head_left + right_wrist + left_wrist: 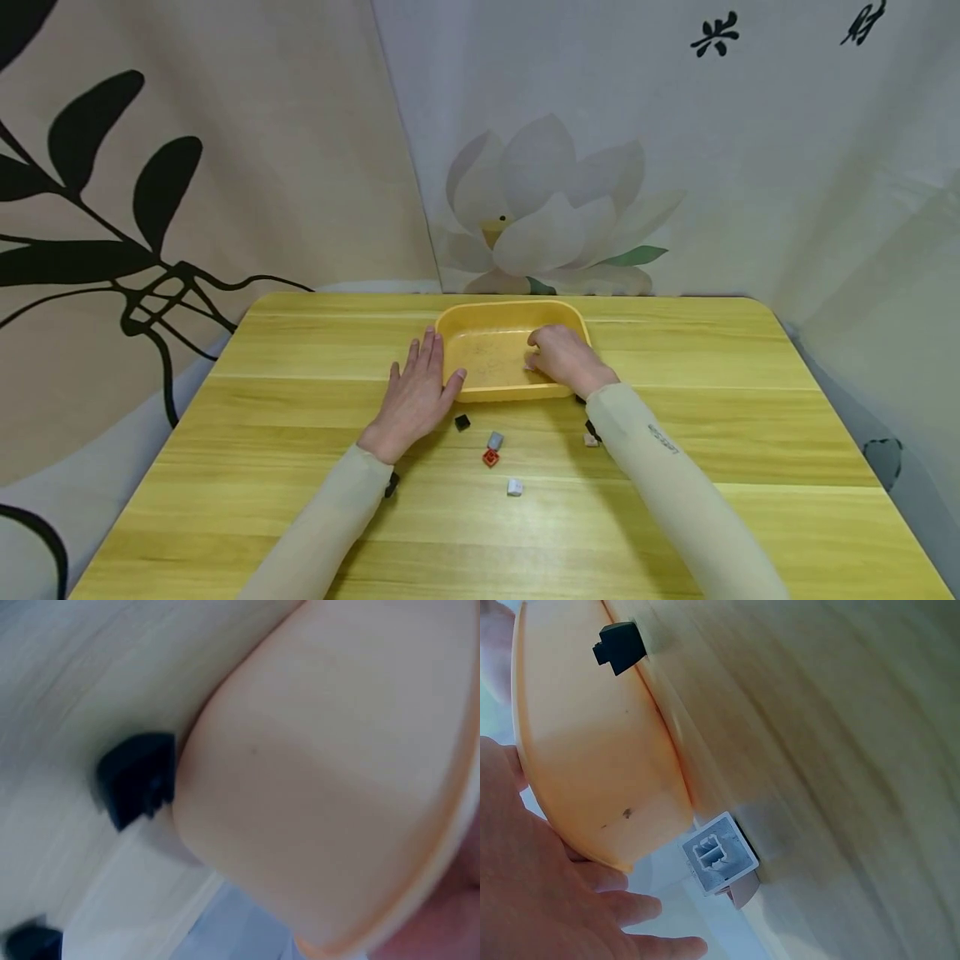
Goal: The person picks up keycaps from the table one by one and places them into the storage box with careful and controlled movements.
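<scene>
On the wooden table is a shallow yellow tray (pixel 480 393). My left hand (pixel 416 398) rests against its left rim, fingers stretched out straight. Over the tray's right part is my right hand (pixel 564 357), its fingers bent. Something small and pale shows by those fingertips; whether they pinch it is unclear. In front of the tray lie small keycaps: a black keycap (pixel 462 422), a grey-blue keycap (pixel 495 441) touching a red keycap (pixel 491 457), and a white keycap (pixel 514 487). The left wrist view shows the hollow underside of a grey keycap (pixel 720 855).
A black keycap (pixel 392 485) lies beside the left sleeve. By the right forearm are a pinkish keycap (pixel 591 440) and a partly hidden black keycap (pixel 592 430). Another black keycap (pixel 139 780) sits close against the tray's outer wall. A printed curtain (pixel 600 83) hangs behind the table.
</scene>
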`<state>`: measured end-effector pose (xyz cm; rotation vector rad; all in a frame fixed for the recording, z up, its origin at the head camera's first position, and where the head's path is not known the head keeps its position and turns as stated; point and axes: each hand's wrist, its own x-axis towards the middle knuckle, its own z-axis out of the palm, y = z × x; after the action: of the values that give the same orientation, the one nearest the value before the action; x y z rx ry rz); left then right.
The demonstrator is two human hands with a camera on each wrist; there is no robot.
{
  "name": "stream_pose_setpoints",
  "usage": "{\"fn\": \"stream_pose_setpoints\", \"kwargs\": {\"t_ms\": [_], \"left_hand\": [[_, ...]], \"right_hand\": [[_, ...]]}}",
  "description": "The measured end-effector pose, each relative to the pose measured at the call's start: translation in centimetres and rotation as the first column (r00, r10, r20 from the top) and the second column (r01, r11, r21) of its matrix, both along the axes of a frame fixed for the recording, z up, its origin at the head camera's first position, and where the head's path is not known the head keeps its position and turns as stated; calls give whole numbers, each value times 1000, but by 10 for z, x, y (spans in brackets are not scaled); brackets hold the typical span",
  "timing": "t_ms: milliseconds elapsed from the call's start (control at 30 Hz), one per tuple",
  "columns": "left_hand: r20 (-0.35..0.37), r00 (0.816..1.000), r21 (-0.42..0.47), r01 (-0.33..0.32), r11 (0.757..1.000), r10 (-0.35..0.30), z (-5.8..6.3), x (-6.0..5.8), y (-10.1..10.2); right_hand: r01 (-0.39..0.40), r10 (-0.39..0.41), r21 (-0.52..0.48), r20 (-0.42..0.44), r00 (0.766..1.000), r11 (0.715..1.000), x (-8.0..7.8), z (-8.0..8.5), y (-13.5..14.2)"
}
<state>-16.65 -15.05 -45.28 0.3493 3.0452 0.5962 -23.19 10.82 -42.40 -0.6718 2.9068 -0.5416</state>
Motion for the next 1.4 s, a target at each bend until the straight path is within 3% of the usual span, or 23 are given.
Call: {"fn": "stream_pose_setpoints", "kwargs": {"t_ms": [400, 733, 1033, 1233, 1400], "left_hand": [[13, 1000, 0, -2, 1000, 2, 1, -1, 1], [10, 1000, -11, 0, 1000, 0, 2, 0, 0], [13, 1000, -15, 3, 1000, -3, 1, -1, 1], [21, 1000, -16, 4, 1000, -3, 2, -1, 1], [20, 1000, -14, 4, 1000, -4, 2, -1, 2]], "right_hand": [[97, -116, -128, -145, 983, 987, 32, 18, 41], [172, -193, -198, -96, 976, 965, 53, 12, 88], [195, -208, -184, -53, 977, 963, 62, -2, 115], [197, -198, -105, -1, 980, 975, 64, -9, 123], [145, -145, -31, -6, 989, 989, 66, -13, 124]]}}
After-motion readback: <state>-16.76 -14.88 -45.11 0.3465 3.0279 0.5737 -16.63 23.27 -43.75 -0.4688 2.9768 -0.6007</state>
